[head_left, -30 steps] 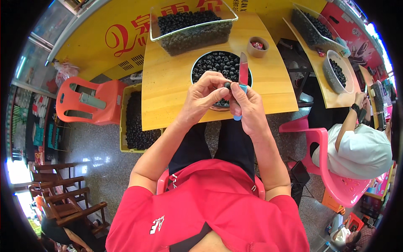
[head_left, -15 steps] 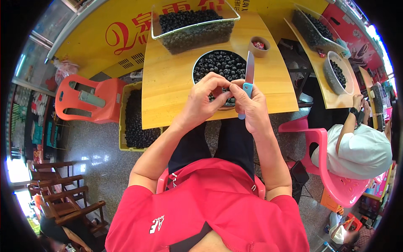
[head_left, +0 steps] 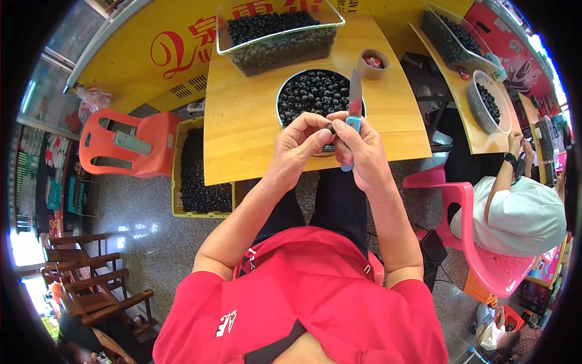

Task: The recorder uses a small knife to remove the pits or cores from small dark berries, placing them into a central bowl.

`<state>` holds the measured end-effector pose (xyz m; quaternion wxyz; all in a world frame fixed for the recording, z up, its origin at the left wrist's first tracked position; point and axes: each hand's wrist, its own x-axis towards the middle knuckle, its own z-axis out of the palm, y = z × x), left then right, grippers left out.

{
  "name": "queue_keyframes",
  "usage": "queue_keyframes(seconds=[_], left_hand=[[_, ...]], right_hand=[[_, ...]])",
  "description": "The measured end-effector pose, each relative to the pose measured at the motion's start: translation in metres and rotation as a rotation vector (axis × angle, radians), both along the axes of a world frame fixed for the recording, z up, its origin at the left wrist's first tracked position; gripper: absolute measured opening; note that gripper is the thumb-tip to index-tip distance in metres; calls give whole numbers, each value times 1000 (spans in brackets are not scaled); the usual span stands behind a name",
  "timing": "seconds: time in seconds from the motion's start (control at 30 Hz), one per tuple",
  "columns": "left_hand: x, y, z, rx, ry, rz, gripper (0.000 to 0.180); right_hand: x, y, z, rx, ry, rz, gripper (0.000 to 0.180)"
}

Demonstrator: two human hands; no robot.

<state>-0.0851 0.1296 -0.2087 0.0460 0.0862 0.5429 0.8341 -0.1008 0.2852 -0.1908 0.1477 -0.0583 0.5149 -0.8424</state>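
My right hand (head_left: 365, 153) grips a folding-style knife (head_left: 355, 97) by its light blue handle, the blade pointing up and away from me. My left hand (head_left: 292, 148) pinches a small dark round piece (head_left: 330, 128) between thumb and fingertips, and the right thumb and fingers meet it there. Just beyond and partly under both hands stands a round bowl (head_left: 279, 104) full of glossy black, olive-like round pieces (head_left: 315, 91), several with a hole or pale ring on top. My hands cover the bowl's near rim.
On the wooden table (head_left: 236, 133) stand a clear rectangular tub (head_left: 282, 54) of black pieces and a small brown cup (head_left: 374, 64) with red wrappers. A yellow crate (head_left: 176, 182) and orange chair (head_left: 130, 145) are left. To the right, a person (head_left: 515, 212) sits at another table.
Both hands have shifted slightly, with the fingertips now closer together round the dark piece. The knife has tipped a little to the left and sits slightly lower.
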Motion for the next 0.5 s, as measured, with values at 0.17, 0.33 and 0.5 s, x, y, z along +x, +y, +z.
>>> queue_keyframes(seconds=[0.17, 0.33, 0.5], left_hand=[[3, 10, 0, -89, 103, 107, 15], [6, 10, -1, -22, 36, 98, 16], [4, 8, -7, -9, 55, 98, 15]], right_hand=[[1, -1, -1, -32, -24, -13, 18], [0, -1, -2, -16, 9, -14, 18], [3, -2, 3, 49, 64, -38, 18]])
